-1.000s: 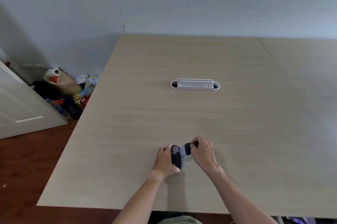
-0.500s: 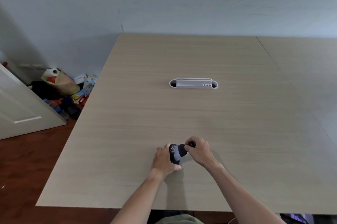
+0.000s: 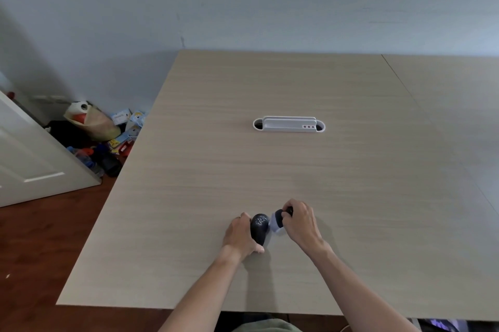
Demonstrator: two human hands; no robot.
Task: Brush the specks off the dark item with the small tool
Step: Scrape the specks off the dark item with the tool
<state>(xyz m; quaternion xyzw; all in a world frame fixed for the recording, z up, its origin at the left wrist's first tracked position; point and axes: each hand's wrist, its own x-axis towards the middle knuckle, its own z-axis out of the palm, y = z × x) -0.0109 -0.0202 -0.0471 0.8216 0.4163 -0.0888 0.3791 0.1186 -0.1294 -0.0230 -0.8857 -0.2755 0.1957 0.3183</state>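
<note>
A dark rounded item (image 3: pixel 259 228) with white specks on its upper end rests on the wooden table (image 3: pixel 297 175) near the front edge. My left hand (image 3: pixel 240 237) grips it from the left side. My right hand (image 3: pixel 299 223) holds a small brush (image 3: pixel 278 222) with a dark handle and pale bristles. The bristles sit just to the right of the dark item, close to its side.
A white desk organiser (image 3: pixel 289 124) stands at mid-table, well beyond my hands. A second tabletop (image 3: pixel 459 105) adjoins on the right. On the floor at the left lie a pile of bags and packets (image 3: pixel 102 134) and a white door (image 3: pixel 29 159).
The brush has swept off the speckled top of the dark item to its right side, so the specks show again. My left hand keeps its grip in the same place.
</note>
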